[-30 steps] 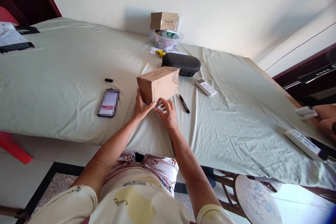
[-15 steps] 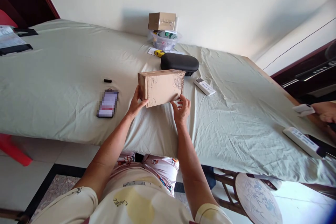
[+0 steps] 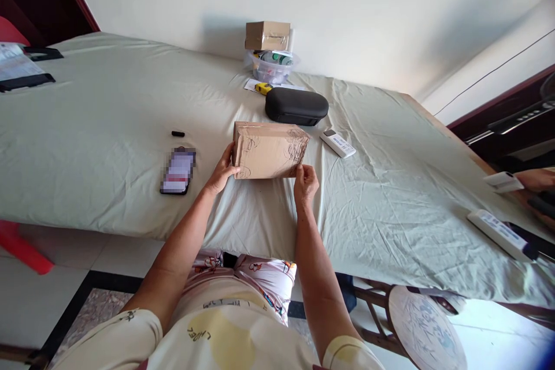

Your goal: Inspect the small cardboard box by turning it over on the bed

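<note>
A taped brown cardboard box with pen scribbles lies on the pale green sheet in front of me. My left hand grips its near left corner, thumb on the front face. My right hand pinches its near right corner. Both hands are closed on the box.
A phone and a small black cap lie left of the box. Behind it are a black case, a white remote, a clear tub with a small box on top. Another person's hand and a remote are at right.
The box has been turned from standing on a corner to lying flat with its broad face up. My right hand slid from under its middle to its right corner.
</note>
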A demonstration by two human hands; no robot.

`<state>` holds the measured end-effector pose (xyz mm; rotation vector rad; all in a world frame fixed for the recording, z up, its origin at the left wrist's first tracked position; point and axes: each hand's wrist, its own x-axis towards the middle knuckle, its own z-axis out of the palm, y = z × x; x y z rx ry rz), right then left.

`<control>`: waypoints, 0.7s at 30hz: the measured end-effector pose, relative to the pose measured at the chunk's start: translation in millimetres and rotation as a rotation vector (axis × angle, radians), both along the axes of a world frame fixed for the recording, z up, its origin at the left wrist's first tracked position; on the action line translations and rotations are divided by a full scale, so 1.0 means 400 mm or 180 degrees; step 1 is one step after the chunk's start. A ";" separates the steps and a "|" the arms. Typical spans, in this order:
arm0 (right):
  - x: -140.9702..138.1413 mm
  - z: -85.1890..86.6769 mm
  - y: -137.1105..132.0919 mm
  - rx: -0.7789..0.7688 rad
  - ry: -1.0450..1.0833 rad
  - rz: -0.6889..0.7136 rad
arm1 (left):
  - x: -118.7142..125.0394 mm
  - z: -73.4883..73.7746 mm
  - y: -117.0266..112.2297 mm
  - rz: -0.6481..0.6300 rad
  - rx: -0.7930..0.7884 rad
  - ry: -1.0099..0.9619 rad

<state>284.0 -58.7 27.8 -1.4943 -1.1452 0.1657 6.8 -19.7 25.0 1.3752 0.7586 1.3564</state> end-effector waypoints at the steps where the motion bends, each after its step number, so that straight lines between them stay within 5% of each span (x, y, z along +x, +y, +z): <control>1: -0.001 0.004 -0.004 -0.0062 -0.0036 0.0021 | -0.002 -0.001 0.002 -0.0008 0.0003 0.0000; 6: -0.013 0.007 -0.012 -0.0068 -0.0067 0.0170 | -0.002 0.003 0.001 0.0154 0.0034 0.0136; 12: -0.030 0.007 -0.012 0.0525 -0.0180 0.0199 | 0.025 0.008 -0.019 0.0547 0.0493 0.0334; 17: -0.060 0.029 -0.030 0.0777 -0.1394 0.0004 | 0.050 0.021 -0.053 0.1485 0.1274 0.1240; 21: -0.125 0.035 -0.058 0.0669 -0.2254 0.0115 | 0.080 0.035 -0.088 0.1845 0.1920 0.2087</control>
